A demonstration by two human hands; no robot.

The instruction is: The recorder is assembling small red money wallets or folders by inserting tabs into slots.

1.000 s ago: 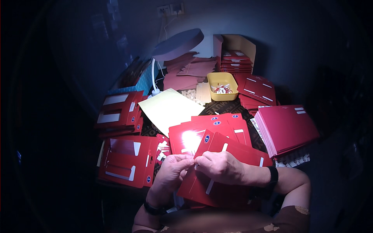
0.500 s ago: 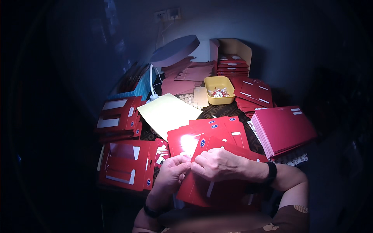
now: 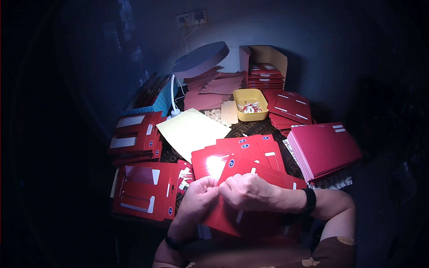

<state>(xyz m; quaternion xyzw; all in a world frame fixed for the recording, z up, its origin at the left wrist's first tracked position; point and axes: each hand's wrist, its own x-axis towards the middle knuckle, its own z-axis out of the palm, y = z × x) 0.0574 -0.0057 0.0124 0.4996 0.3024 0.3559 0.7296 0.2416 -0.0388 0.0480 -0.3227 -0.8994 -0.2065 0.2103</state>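
A red printed card sleeve (image 3: 263,221) with a blue-and-white badge and cut-out slots lies tilted before me. My right hand (image 3: 246,192) is closed in a fist-like pinch over it. Fingers of my left hand (image 3: 197,198) press together at the sleeve's left edge, meeting the right fingertips. Whatever small thing may sit between the fingertips is hidden. Under and beyond my hands spreads a fanned pile of similar red sleeves (image 3: 203,156), with lamp glare on it.
A desk lamp (image 3: 201,59) stands behind a pale yellow sheet (image 3: 192,131). A yellow tub (image 3: 251,115) holds small red and white bits. Red sleeve stacks stand left (image 3: 145,212) and right (image 3: 326,149); an open carton (image 3: 278,58) and a blue box (image 3: 163,102) stand at the back.
The view has shifted very slightly. My hands stay together at the sleeve's edge, the right fist turned a little; nothing is visibly let go.
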